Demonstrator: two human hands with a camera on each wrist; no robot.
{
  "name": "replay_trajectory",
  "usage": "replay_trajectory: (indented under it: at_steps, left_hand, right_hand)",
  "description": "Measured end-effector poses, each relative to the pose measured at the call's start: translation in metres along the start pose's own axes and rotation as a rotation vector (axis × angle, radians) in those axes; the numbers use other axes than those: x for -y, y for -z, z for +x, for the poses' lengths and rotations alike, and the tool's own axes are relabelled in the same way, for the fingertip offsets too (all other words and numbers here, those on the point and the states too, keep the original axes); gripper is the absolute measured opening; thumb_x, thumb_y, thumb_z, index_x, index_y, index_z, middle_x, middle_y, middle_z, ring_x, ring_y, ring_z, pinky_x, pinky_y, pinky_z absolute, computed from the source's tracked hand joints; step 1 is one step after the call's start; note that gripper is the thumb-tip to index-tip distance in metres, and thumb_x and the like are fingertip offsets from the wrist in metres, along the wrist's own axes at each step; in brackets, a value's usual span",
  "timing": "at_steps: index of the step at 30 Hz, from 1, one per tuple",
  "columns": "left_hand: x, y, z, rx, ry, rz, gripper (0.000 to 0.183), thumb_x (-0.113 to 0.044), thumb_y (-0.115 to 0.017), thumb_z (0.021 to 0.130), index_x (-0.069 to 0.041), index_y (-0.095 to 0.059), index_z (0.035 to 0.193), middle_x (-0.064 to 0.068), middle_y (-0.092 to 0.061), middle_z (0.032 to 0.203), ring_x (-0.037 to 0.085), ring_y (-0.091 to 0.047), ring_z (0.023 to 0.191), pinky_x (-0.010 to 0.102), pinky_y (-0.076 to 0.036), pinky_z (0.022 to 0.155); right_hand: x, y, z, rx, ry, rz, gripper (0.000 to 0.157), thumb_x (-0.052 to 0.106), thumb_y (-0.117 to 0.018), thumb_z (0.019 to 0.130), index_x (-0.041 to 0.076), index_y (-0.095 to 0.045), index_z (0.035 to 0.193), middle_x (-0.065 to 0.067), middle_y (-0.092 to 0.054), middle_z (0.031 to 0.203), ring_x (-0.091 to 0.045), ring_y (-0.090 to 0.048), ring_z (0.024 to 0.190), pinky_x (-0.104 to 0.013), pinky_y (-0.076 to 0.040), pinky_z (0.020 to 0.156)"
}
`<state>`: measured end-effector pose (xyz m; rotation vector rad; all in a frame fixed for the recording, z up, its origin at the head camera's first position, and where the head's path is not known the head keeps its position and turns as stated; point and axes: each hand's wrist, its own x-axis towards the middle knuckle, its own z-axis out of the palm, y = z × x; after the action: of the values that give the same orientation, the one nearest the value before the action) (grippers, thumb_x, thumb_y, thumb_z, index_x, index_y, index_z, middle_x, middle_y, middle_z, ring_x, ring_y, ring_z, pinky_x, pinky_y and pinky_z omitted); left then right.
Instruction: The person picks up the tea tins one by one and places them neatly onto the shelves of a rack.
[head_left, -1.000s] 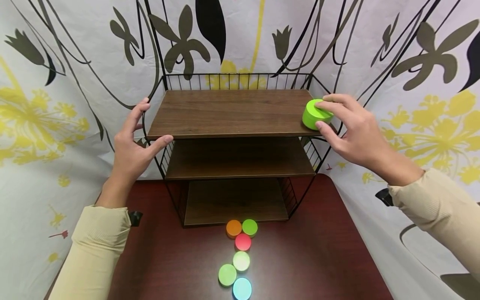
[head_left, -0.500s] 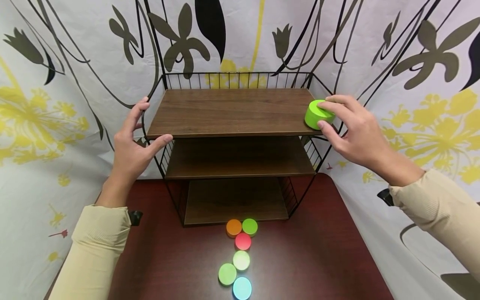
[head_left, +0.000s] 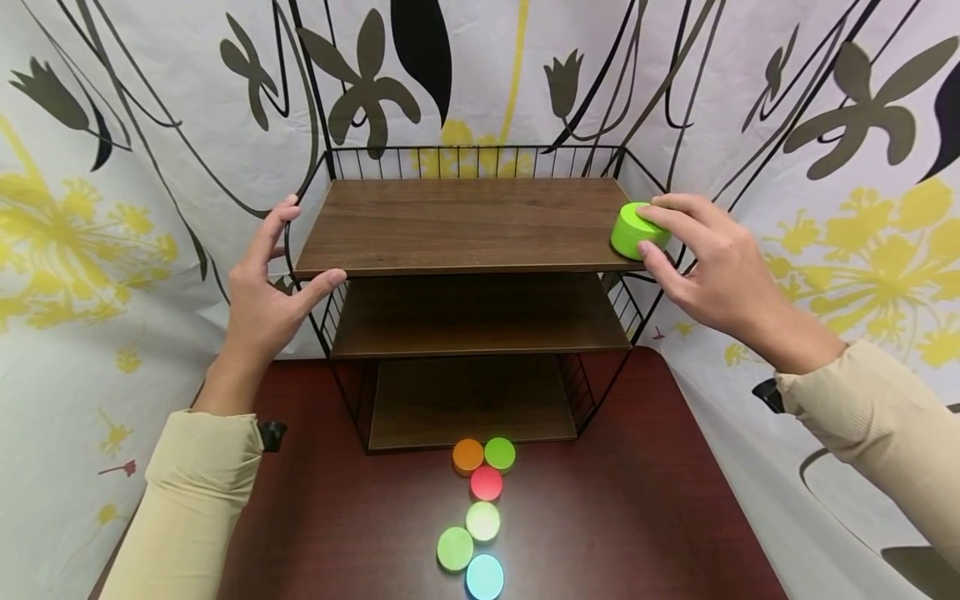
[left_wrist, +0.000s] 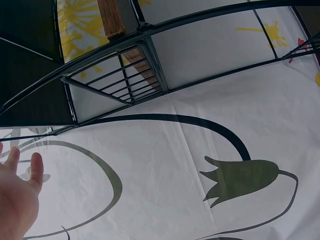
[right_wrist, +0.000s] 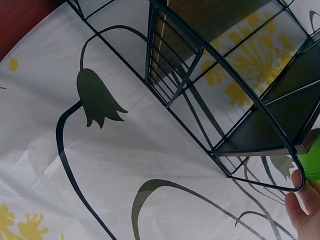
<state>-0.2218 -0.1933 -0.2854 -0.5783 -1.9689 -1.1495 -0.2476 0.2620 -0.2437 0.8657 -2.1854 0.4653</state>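
Note:
At the right end of the top board [head_left: 465, 225] of a wood-and-wire shelf stands a bright green round block [head_left: 630, 239]. My right hand [head_left: 708, 262] pinches it, thumb at the front and fingers over its top. In the right wrist view, part of the green block and the fingertips [right_wrist: 296, 200] show at the frame's corner. My left hand [head_left: 264, 300] is spread beside the shelf's left end, thumb and forefinger stretched out and wide apart. It holds nothing. The left wrist view has part of this hand below the wire frame.
Two lower boards, the middle shelf [head_left: 480, 321] and bottom shelf [head_left: 472, 404], sit under the top one. On the dark red table [head_left: 645, 500] in front lie several smaller discs, among them an orange disc [head_left: 468, 456], red disc [head_left: 486, 482] and blue disc [head_left: 485, 577]. Patterned cloth [head_left: 480, 75] hangs behind.
The right hand and the green block have shifted slightly right along the top board toward its end. The left hand and the discs on the table stay where they were.

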Motion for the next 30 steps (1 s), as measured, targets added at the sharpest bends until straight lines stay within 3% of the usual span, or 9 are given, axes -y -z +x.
replay_trajectory:
  at_steps: [9, 23, 27, 30]
  left_hand:
    - [0.0040, 0.0003, -0.0013, 0.001, -0.010, -0.006, 0.072, -0.037, -0.080, 0.084, 0.003, -0.051, 0.136, 0.014, -0.049, 0.149, 0.019, -0.044, 0.138, 0.024, -0.039, 0.097]
    - [0.0000, 0.0002, -0.0004, -0.002, -0.015, -0.021, 0.072, -0.037, -0.080, 0.085, 0.005, -0.051, 0.136, 0.015, -0.049, 0.148, 0.019, -0.044, 0.138, 0.024, -0.038, 0.096]
    - [0.0005, 0.0001, -0.0001, 0.003, -0.012, -0.017, 0.069, -0.029, -0.081, 0.084, 0.005, -0.051, 0.136, 0.014, -0.049, 0.149, 0.019, -0.044, 0.138, 0.024, -0.038, 0.096]
    - [0.0017, -0.0001, -0.0002, -0.003, -0.002, -0.011, 0.068, -0.026, -0.082, 0.083, 0.003, -0.051, 0.136, 0.012, -0.049, 0.149, 0.018, -0.044, 0.138, 0.027, -0.039, 0.097]
  right_hand:
    - [0.0030, -0.0009, 0.0003, 0.012, -0.017, -0.019, 0.042, 0.008, -0.072, 0.085, 0.002, -0.066, 0.126, -0.019, -0.062, 0.125, -0.037, -0.058, 0.111, -0.057, -0.044, 0.086]
    - [0.0042, 0.0003, 0.0015, 0.012, -0.025, -0.033, 0.042, 0.010, -0.071, 0.086, 0.002, -0.066, 0.127, -0.018, -0.062, 0.126, -0.039, -0.058, 0.114, -0.058, -0.042, 0.091]
    - [0.0040, 0.0006, 0.0007, -0.028, -0.003, -0.028, 0.041, 0.014, -0.068, 0.087, 0.000, -0.066, 0.126, -0.021, -0.062, 0.127, -0.041, -0.057, 0.115, -0.059, -0.039, 0.091]
    - [0.0062, 0.0004, 0.0010, -0.109, 0.025, -0.025, 0.042, 0.022, -0.063, 0.089, -0.001, -0.066, 0.124, -0.023, -0.062, 0.125, -0.043, -0.057, 0.113, -0.061, -0.038, 0.090]
